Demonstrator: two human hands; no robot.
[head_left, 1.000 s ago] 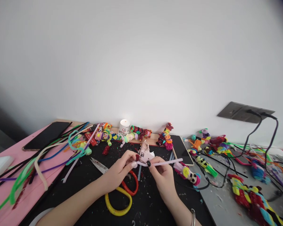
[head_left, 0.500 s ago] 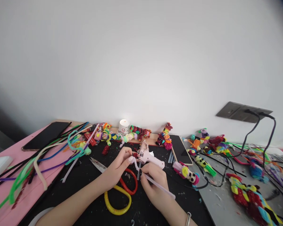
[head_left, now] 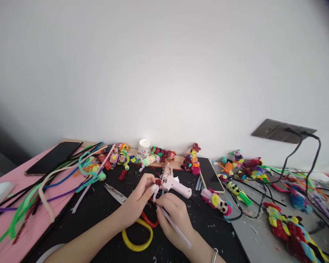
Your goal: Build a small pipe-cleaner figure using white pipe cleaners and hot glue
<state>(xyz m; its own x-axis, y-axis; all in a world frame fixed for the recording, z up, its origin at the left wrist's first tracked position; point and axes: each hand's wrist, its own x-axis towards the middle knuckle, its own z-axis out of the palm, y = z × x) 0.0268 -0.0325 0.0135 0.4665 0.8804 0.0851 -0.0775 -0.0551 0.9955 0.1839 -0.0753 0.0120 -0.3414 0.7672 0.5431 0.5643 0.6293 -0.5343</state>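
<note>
My left hand (head_left: 142,197) pinches the curled end of a pale lilac pipe cleaner (head_left: 177,229). A small dark-red fuzzy piece (head_left: 158,181) shows at its fingertips; whether it is joined to the lilac one I cannot tell. Close beside it, my right hand (head_left: 174,215) is closed on the same pipe cleaner, whose straight tail sticks out over the palm toward me. A pale pink glue gun (head_left: 178,187) lies just beyond both hands. Under my left wrist rest large scissors (head_left: 138,239) with yellow and red handles, blades pointing away to the left.
Loose pipe cleaners (head_left: 46,182) spread over a pink board at left, near a dark phone (head_left: 55,157). A paper cup (head_left: 144,148) and several fuzzy dolls (head_left: 191,159) line the wall. Another phone (head_left: 208,174), more dolls (head_left: 276,223) and cables (head_left: 283,164) occupy the right.
My right hand has shifted left and slightly toward me, bringing the pipe cleaner's tail along. My left hand has moved slightly right. Both hands are closer together.
</note>
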